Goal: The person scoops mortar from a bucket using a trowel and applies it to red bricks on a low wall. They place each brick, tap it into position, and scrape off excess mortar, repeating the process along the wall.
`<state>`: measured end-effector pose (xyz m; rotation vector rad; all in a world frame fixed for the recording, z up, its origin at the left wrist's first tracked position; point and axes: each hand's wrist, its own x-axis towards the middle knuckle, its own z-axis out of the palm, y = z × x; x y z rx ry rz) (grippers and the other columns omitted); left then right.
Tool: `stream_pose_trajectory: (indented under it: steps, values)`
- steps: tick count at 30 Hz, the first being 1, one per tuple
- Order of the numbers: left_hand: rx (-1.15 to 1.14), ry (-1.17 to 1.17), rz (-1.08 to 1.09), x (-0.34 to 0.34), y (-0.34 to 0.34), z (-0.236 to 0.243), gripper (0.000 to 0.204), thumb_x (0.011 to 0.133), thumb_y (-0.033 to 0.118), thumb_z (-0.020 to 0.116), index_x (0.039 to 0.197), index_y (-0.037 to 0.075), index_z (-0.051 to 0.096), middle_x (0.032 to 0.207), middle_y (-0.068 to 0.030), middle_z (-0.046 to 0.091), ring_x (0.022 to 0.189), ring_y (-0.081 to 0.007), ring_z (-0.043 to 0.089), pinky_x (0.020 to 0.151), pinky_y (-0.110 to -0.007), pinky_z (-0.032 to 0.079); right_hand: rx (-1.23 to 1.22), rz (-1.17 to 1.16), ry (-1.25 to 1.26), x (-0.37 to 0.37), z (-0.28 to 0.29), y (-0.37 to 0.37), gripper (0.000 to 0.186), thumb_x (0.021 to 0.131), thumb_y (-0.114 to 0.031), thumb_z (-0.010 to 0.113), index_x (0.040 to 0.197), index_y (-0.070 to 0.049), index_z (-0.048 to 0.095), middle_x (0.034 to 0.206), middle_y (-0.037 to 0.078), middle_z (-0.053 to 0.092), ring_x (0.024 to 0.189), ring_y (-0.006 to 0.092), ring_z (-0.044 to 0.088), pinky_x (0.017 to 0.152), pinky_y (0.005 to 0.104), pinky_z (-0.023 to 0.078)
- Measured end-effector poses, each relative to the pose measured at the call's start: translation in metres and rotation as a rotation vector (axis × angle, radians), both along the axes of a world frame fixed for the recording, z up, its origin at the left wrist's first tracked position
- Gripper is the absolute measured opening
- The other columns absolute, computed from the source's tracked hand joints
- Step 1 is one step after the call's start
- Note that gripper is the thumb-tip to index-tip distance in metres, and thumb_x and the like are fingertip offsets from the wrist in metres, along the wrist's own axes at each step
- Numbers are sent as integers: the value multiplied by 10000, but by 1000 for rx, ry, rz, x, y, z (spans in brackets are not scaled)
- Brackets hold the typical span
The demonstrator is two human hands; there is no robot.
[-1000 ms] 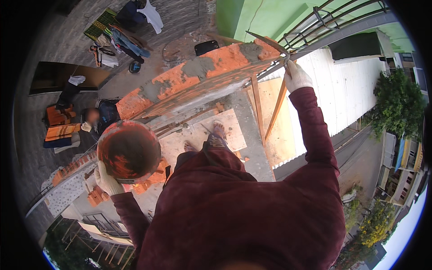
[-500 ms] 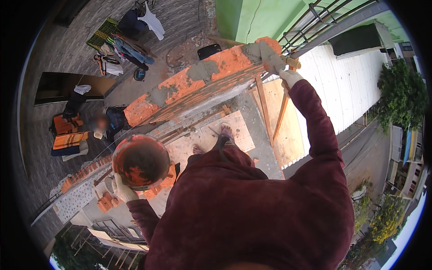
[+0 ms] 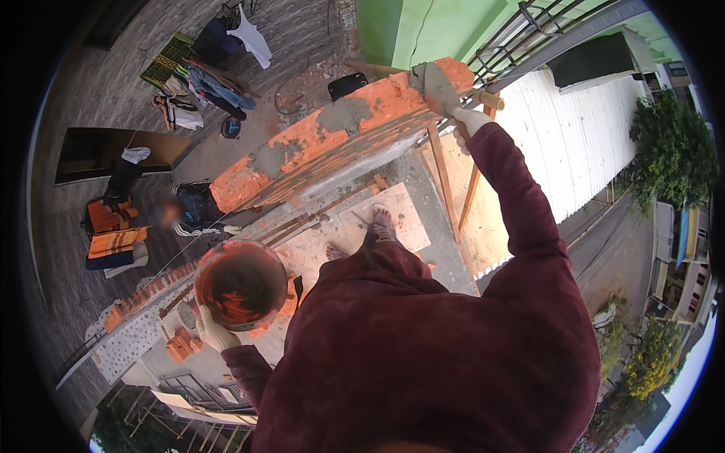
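Observation:
My gloved left hand (image 3: 217,332) grips the lower rim side of a round orange-red bucket (image 3: 273,264), whose inside is dark and smeared with mortar. At the far right my gloved right hand (image 3: 471,127) is closed on a trowel, its handle hidden in the fingers. The mortar-coated trowel blade (image 3: 439,92) lies against the top of a brick wall (image 3: 383,97), near its right end. Grey mortar (image 3: 343,115) covers patches of the orange bricks along the wall top.
A co-worker (image 3: 195,208) is beyond the wall's left end. Loose bricks (image 3: 181,345) lie left of my feet. Wooden props (image 3: 445,177) stand below the wall's right end, beside a white corrugated roof (image 3: 566,151). Steel rebar (image 3: 521,38) juts out behind.
The trowel and my right hand have moved slightly left along the wall top. The bucket has shifted a little right and down. The co-worker's arm now reaches toward the wall.

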<state>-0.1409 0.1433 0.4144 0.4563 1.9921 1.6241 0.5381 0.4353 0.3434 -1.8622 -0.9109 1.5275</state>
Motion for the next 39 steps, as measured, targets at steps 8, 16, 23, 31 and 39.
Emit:
stream_pose_trajectory:
  steps: [8, 16, 23, 31, 39]
  values:
    - [-70, 19, 23, -13, -23, -11, 262, 1004, 232, 685, 1135, 7, 660, 1099, -64, 687, 971, -162, 634, 897, -330, 514, -163, 54, -352, 0, 26, -9, 305, 944, -272, 552, 1104, -30, 645, 847, 209, 672, 881, 432, 684, 812, 480, 572]
    - [-104, 35, 34, -11, -33, -3, 237, 995, 214, 701, 1114, 12, 664, 1080, -43, 684, 952, -138, 625, 877, -302, 510, 178, 846, -1695, 1, 122, 109, 288, 801, -199, 810, 1056, -77, 759, 1005, 155, 763, 978, 330, 753, 829, 435, 609]
    - [-174, 29, -2, -6, -48, -15, 260, 1002, 201, 674, 1187, 18, 670, 1149, -60, 688, 1058, -167, 635, 951, -342, 499, 53, 1203, -1698, -80, 98, 165, 286, 858, -137, 703, 1133, -114, 779, 1129, 107, 764, 1055, 310, 735, 875, 441, 587]
    - [-147, -60, 81, -31, -64, -33, 303, 998, 212, 681, 1203, -9, 656, 1179, -89, 682, 1033, -190, 646, 931, -365, 518, 219, 600, -1081, -32, 136, 45, 226, 927, -236, 619, 1054, -71, 708, 854, 152, 671, 798, 348, 679, 740, 454, 559]
    - [-304, -67, -64, -88, -61, -47, 322, 985, 204, 697, 1238, 8, 660, 1230, -98, 683, 1070, -234, 668, 912, -410, 562, 24, -703, 757, -97, -65, -101, 515, 1054, -627, 416, 1010, -135, 561, 671, -28, 501, 478, 140, 411, 449, 341, 340]
